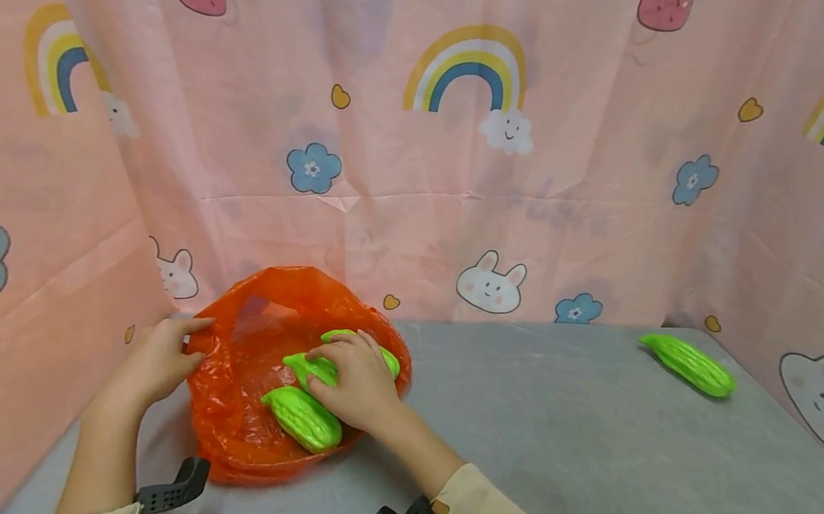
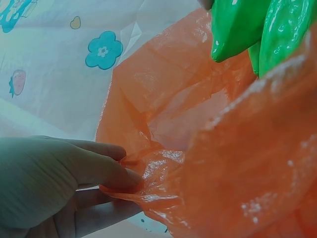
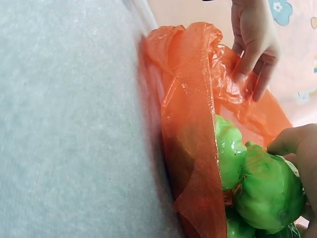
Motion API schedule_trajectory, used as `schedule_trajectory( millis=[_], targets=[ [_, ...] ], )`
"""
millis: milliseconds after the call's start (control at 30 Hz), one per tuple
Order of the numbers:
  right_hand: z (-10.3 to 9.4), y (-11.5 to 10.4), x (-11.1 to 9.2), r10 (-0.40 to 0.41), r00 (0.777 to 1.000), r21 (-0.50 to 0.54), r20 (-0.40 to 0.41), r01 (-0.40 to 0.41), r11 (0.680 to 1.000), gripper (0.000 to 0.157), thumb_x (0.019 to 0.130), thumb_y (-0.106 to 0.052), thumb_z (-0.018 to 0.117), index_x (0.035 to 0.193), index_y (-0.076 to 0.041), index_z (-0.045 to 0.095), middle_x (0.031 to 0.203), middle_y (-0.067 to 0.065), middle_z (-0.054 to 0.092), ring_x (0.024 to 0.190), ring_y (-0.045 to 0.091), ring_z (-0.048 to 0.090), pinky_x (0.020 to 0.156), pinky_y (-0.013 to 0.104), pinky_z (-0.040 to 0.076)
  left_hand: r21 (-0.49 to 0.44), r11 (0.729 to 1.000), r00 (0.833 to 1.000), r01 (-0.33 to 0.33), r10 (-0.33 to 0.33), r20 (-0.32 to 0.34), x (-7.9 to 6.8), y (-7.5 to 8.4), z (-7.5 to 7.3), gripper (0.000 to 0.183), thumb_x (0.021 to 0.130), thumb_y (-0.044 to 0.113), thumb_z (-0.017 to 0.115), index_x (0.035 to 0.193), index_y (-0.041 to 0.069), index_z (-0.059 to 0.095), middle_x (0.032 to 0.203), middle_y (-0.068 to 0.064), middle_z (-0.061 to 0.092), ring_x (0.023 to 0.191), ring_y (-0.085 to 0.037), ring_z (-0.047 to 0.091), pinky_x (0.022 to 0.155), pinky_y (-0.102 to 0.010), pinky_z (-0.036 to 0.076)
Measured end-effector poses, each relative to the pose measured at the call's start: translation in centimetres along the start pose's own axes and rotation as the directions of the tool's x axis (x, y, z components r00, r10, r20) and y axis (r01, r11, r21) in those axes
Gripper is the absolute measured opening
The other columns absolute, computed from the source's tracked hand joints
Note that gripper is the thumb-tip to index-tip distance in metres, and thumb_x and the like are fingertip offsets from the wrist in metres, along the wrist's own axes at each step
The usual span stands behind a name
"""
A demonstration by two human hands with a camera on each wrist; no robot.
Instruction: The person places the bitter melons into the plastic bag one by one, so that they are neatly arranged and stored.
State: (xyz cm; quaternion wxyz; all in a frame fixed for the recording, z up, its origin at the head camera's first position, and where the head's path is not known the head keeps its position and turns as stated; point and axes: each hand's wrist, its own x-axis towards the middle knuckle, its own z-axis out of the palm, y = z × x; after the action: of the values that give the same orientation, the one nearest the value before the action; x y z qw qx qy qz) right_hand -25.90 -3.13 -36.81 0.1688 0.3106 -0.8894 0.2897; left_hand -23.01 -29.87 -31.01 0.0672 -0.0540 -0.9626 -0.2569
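A crinkled orange-red plastic bag (image 1: 240, 451) lies with its mouth open on the grey table. My left hand (image 1: 155, 363) pinches the left side of the bag's rim between thumb and fingers, as the left wrist view shows. Inside the bag mouth, my right hand (image 1: 361, 384) grips a bright green bitter melon (image 3: 267, 191) from above. Next to it in the bag lies another bitter melon (image 1: 303, 419), nearer the front rim. A further bitter melon (image 1: 391, 364) is partly hidden behind the right hand.
One more bitter melon (image 1: 687, 364) lies alone on the grey table (image 1: 536, 436) at the far right. A pink cloth (image 1: 394, 234) printed with rainbows, rabbits and flowers hangs behind and at both sides. Each wrist wears a black strap.
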Motion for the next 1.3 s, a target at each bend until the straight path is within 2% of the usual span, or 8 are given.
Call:
schedule_trajectory(
  millis=[200, 433, 500, 767, 967, 1200, 1300],
  targets=[
    [-0.3, 0.2, 0.0, -0.019, 1.0, 0.015, 0.004, 0.018, 1.0, 0.025, 0.092, -0.027, 0.067, 0.113, -0.019, 0.078, 0.112, -0.004, 0.077, 0.126, 0.019, 0.061, 0.121, 0.052, 0.034, -0.003, 1.0, 1.0, 0.002, -0.002, 0.004, 0.1, 0.1, 0.1, 0.047, 0.091, 0.0, 0.063, 0.136, -0.011, 0.056, 0.121, -0.035, 0.062, 0.092, -0.035, 0.064, 0.072, -0.041, 0.062],
    [-1.1, 0.3, 0.0, -0.052, 0.998, 0.042, -0.022, 0.053, 0.998, 0.023, 0.093, -0.023, 0.067, 0.112, -0.016, 0.078, 0.113, -0.002, 0.077, 0.116, 0.017, 0.066, 0.106, 0.034, 0.051, -0.005, 1.0, 1.0, -0.007, 0.007, 0.007, 0.2, 0.2, 0.4, 0.047, 0.09, 0.0, 0.063, 0.135, -0.012, 0.056, 0.122, -0.035, 0.062, 0.092, -0.035, 0.065, 0.071, -0.04, 0.062],
    [-1.5, 0.4, 0.0, -0.043, 0.999, 0.059, -0.028, 0.045, 0.997, 0.022, 0.094, -0.023, 0.067, 0.111, -0.016, 0.078, 0.115, -0.002, 0.076, 0.117, 0.017, 0.066, 0.104, 0.033, 0.052, -0.009, 1.0, 1.0, -0.006, 0.006, 0.007, 0.2, 0.2, 0.5, 0.047, 0.09, 0.0, 0.063, 0.136, -0.012, 0.056, 0.122, -0.035, 0.062, 0.092, -0.035, 0.065, 0.072, -0.04, 0.062],
    [-3.2, 0.5, 0.0, -0.003, 0.999, 0.142, -0.045, 0.009, 0.99, 0.022, 0.095, -0.021, 0.066, 0.111, -0.012, 0.078, 0.117, 0.002, 0.075, 0.12, 0.021, 0.064, 0.106, 0.039, 0.051, -0.02, 1.0, 1.0, -0.005, 0.006, 0.007, 0.3, -0.1, 0.6, 0.047, 0.09, -0.001, 0.062, 0.136, -0.012, 0.056, 0.121, -0.035, 0.062, 0.089, -0.033, 0.064, 0.07, -0.039, 0.061],
    [-3.7, 0.8, 0.1, -0.012, 0.998, 0.157, -0.059, 0.021, 0.987, 0.02, 0.095, -0.019, 0.067, 0.109, -0.012, 0.078, 0.115, 0.002, 0.076, 0.117, 0.022, 0.065, 0.104, 0.04, 0.051, -0.001, 1.0, 1.0, -0.006, 0.006, 0.001, 0.3, -0.2, 0.3, 0.047, 0.09, -0.001, 0.061, 0.136, -0.012, 0.055, 0.122, -0.036, 0.062, 0.085, -0.03, 0.064, 0.066, -0.034, 0.058],
    [-4.4, 1.4, -0.1, -0.013, 0.999, 0.186, -0.047, 0.021, 0.982, 0.021, 0.095, -0.017, 0.067, 0.112, -0.009, 0.077, 0.116, 0.006, 0.075, 0.115, 0.024, 0.066, 0.101, 0.041, 0.053, 0.044, 0.999, 1.0, 0.008, -0.008, -0.001, 0.1, -0.3, -0.1, 0.046, 0.092, 0.004, 0.06, 0.136, -0.01, 0.057, 0.118, -0.033, 0.063, 0.086, -0.032, 0.053, 0.068, -0.033, 0.036],
    [-4.7, 2.0, -0.1, -0.028, 0.997, 0.185, -0.065, 0.04, 0.982, 0.023, 0.095, -0.016, 0.066, 0.113, -0.007, 0.076, 0.115, 0.007, 0.075, 0.112, 0.024, 0.068, 0.098, 0.04, 0.056, 0.045, 0.999, 1.0, 0.004, -0.004, -0.004, 0.1, -0.5, -0.3, 0.046, 0.092, 0.004, 0.06, 0.136, -0.011, 0.056, 0.118, -0.035, 0.062, 0.085, -0.032, 0.055, 0.067, -0.032, 0.042]
  ],
)
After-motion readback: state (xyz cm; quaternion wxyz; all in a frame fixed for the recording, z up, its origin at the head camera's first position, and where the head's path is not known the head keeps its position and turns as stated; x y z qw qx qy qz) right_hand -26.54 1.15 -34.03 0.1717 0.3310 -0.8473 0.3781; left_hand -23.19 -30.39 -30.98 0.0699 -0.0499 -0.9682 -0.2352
